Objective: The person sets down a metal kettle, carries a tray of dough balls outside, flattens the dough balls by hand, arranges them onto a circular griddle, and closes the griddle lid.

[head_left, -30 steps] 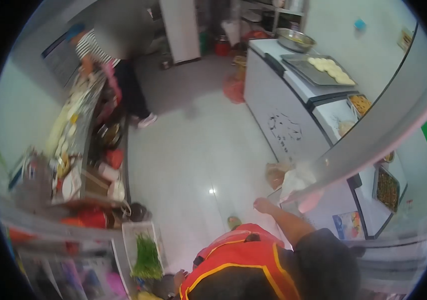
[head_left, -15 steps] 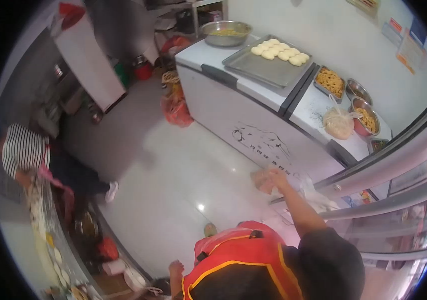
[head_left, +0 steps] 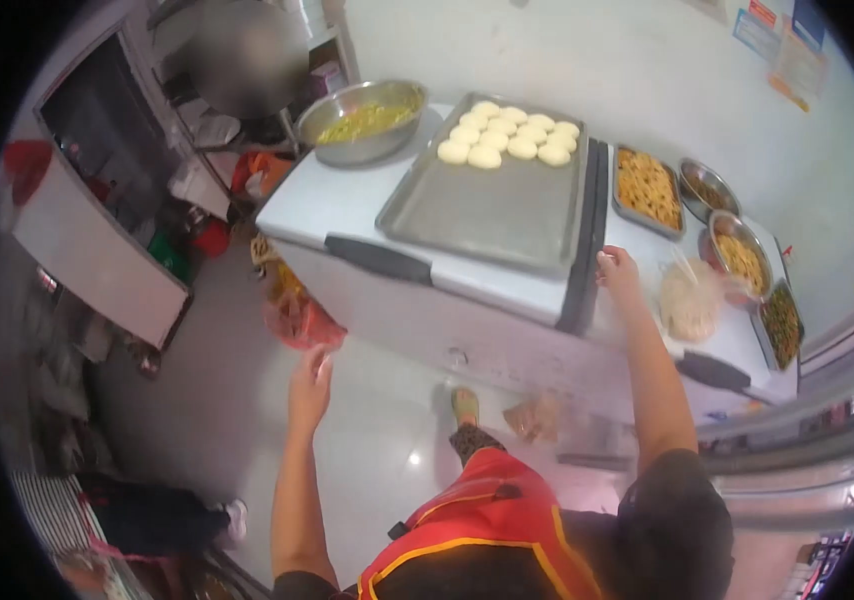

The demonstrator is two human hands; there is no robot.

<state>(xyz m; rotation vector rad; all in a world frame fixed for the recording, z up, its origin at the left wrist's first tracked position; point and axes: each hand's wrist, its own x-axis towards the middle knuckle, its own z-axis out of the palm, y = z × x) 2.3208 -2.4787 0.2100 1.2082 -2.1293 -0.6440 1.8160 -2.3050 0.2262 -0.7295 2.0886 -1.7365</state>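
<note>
My left hand (head_left: 311,383) hangs over the floor just below a red plastic bag (head_left: 299,318); its fingers are curled and what they hold, if anything, is too small to tell. My right hand (head_left: 617,270) is over the white freezer top, near the dark seam, its fingers drawn together. Left of it lies a metal tray (head_left: 487,215) with several pale dough pieces (head_left: 512,135) at its far end. To its right sit a clear bag of pale food (head_left: 689,302) and a tray of yellowish food (head_left: 648,188).
A steel bowl of green-yellow food (head_left: 365,115) stands at the freezer's left end. Bowls (head_left: 740,252) and a tray of chopped greens (head_left: 779,322) are at the right. A co-worker in stripes (head_left: 52,510) is at the lower left. A brown bag (head_left: 531,417) lies by the freezer.
The view has turned toward the freezer and come closer. My right hand has risen from beside the freezer's front to above its top. My left forearm has come into view, reaching forward.
</note>
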